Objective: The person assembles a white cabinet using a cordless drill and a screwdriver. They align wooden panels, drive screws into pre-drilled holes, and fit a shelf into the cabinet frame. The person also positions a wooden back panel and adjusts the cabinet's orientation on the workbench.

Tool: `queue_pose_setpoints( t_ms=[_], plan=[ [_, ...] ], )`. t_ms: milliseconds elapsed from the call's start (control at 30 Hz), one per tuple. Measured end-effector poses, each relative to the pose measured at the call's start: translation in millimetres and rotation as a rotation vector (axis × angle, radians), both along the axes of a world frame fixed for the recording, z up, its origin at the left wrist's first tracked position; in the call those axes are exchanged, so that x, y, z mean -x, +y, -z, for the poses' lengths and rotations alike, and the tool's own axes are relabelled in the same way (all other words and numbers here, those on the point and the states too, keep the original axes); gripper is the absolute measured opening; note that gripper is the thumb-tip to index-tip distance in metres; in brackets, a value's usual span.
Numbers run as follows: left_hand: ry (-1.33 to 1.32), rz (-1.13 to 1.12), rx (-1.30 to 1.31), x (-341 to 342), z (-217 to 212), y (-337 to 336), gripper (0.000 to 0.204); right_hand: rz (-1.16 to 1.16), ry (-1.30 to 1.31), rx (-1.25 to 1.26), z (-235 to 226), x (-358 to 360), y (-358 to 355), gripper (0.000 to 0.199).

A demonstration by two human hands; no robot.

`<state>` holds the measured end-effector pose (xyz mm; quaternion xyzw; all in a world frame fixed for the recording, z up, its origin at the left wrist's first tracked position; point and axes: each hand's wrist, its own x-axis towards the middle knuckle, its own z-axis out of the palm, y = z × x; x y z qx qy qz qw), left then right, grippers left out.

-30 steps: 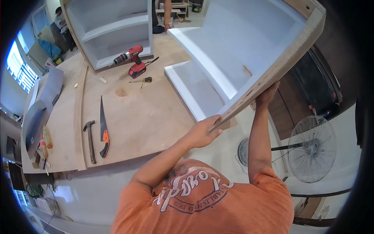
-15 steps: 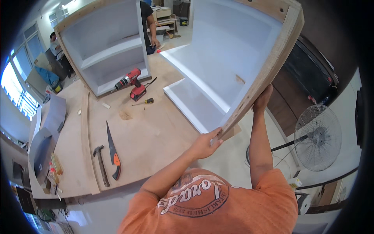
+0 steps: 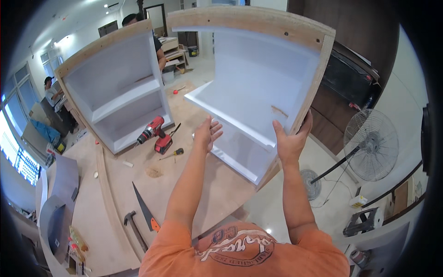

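A white-lined cabinet (image 3: 323,60) with a bare wood edge and inner shelf boards stands upright at the right of the worktable. My right hand (image 3: 293,141) grips its right side, the thumb inside and the fingers round the outer edge. In front of the cabinet's lower shelf is my left hand (image 3: 207,134), fingers apart and holding nothing; whether it touches the board I cannot tell. Left of that hand a red and black cordless drill (image 3: 159,134) lies on the table, with a short screwdriver (image 3: 173,153) beside it.
A second white-lined cabinet (image 3: 127,99) stands at the left. Nearer lie a handsaw (image 3: 144,205), a hammer (image 3: 134,228) and a long wood strip (image 3: 108,198). On the right is a standing fan (image 3: 371,144). One person (image 3: 159,51) is behind the cabinets, another (image 3: 55,99) far left.
My left hand has let go of the cabinet's near edge and moved left and up, opening. The cabinet now stands more upright. My right hand's thumb now shows on the inner side.
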<state>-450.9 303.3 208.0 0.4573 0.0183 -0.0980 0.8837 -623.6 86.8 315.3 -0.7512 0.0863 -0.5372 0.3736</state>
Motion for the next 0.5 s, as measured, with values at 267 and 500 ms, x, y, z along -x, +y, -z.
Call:
queue_pose_setpoints(
  t_ms=[267,500],
  plan=[
    [0.076,-0.091,0.105,-65.3,-9.7,-37.0,0.043,-0.140,-0.015,-0.051,13.5,-2.7,-18.3,0.093],
    [0.062,-0.218,0.068,-78.4,-0.9,-41.2,0.038,-0.279,-0.004,-0.106,7.8,4.1,-26.9,0.095]
  ],
)
